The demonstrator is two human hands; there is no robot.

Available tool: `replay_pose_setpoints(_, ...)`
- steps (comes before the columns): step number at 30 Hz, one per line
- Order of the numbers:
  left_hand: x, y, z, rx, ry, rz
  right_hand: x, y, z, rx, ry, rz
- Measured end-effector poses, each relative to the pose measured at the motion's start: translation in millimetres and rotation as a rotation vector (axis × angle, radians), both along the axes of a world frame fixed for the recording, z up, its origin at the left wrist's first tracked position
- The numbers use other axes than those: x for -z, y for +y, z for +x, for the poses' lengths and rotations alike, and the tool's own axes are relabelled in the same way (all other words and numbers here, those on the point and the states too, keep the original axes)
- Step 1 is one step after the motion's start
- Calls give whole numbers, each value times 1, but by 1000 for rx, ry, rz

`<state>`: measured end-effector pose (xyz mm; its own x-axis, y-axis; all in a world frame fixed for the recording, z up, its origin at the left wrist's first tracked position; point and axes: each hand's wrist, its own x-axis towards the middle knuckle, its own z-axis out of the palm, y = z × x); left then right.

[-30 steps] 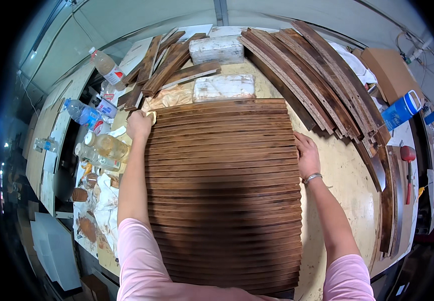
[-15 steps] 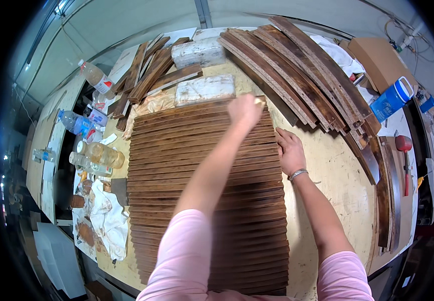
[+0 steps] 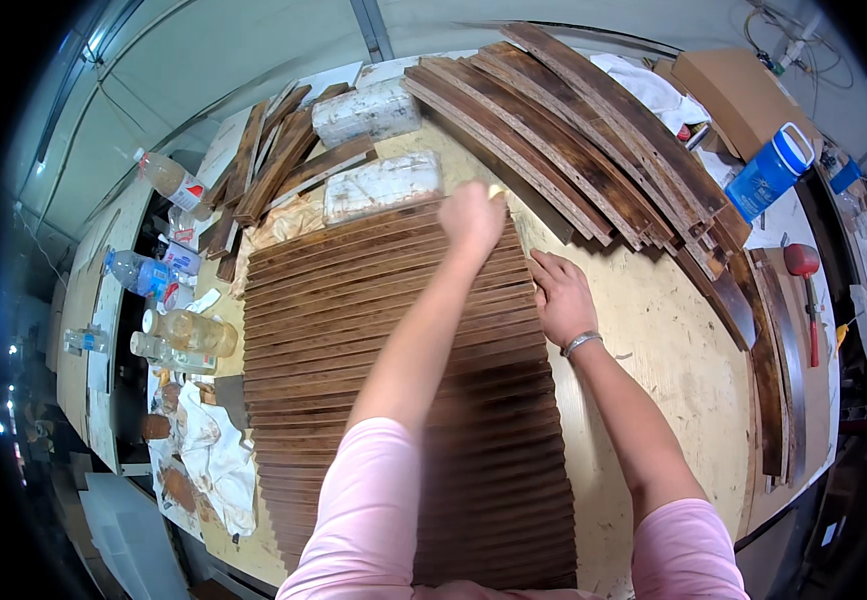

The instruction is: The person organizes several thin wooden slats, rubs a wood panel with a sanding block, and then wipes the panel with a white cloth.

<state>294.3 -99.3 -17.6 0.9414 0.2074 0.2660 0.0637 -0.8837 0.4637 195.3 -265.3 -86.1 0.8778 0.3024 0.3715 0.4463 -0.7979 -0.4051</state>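
A broad panel of dark brown wooden slats (image 3: pixel 328 330) lies in front of me, its narrow slats side by side in rows. My left hand (image 3: pixel 470 222) is closed at the panel's far right corner. A small pale thing (image 3: pixel 496 191) shows past its fingers; what it is, I cannot make out. Beside the panel's right edge, my right hand (image 3: pixel 563 298) rests with fingers stretched toward the slat ends. A bracelet (image 3: pixel 581 343) circles that wrist. Just beyond the far edge sits a white wrapped block (image 3: pixel 383 186), smeared with brown.
Long dark boards (image 3: pixel 553 140) are stacked at the far right, shorter strips (image 3: pixel 278 160) at the far left. Bottles, including one of yellowish liquid (image 3: pixel 193 332), and a stained white cloth (image 3: pixel 215 455) line the left. A blue jug (image 3: pixel 768 175) and red-headed mallet (image 3: pixel 801 262) are right.
The whole view has shifted slightly, moving the table and panel a little left in the picture. Both hands keep nearly the same places against the panel.
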Motion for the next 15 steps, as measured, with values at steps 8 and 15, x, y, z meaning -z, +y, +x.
replay_pose_setpoints(8,-12,127,-42,-264,242,134,0,-2,-2,23,23,12)
replay_pose_setpoints(15,-10,33,-44,56,120,-12,2,0,0,11,40,3)
